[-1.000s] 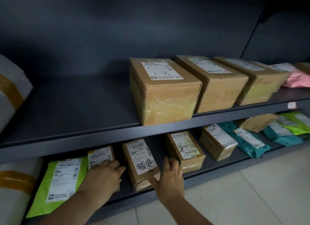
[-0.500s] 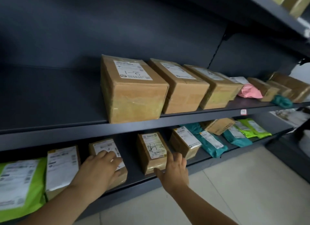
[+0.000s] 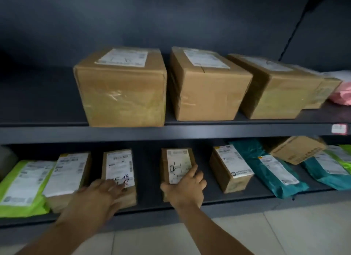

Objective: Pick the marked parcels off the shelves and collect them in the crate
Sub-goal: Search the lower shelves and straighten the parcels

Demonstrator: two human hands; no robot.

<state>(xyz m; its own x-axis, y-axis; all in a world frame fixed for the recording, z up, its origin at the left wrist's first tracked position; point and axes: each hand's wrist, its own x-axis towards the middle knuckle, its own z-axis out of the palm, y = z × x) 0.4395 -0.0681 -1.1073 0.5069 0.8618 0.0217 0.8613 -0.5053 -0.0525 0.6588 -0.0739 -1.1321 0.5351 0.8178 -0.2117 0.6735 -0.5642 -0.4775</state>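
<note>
Right grip: wrapped round the near end of a small brown parcel with a black scrawl on its label, thumb at the left corner, fingers over the right edge.
Left grip: fingers flat, laid on the label of the neighbouring parcel, which is marked in red and black.
Both parcels: lying on the lower shelf, a gap between them.
Upper shelf: 3 large cartons side by side.

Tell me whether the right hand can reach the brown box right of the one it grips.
Probably yes, once freed: the right hand grips the black-marked box, and the next brown box lies across a bare strip of lower shelf, front edge open, nothing over it.
</note>
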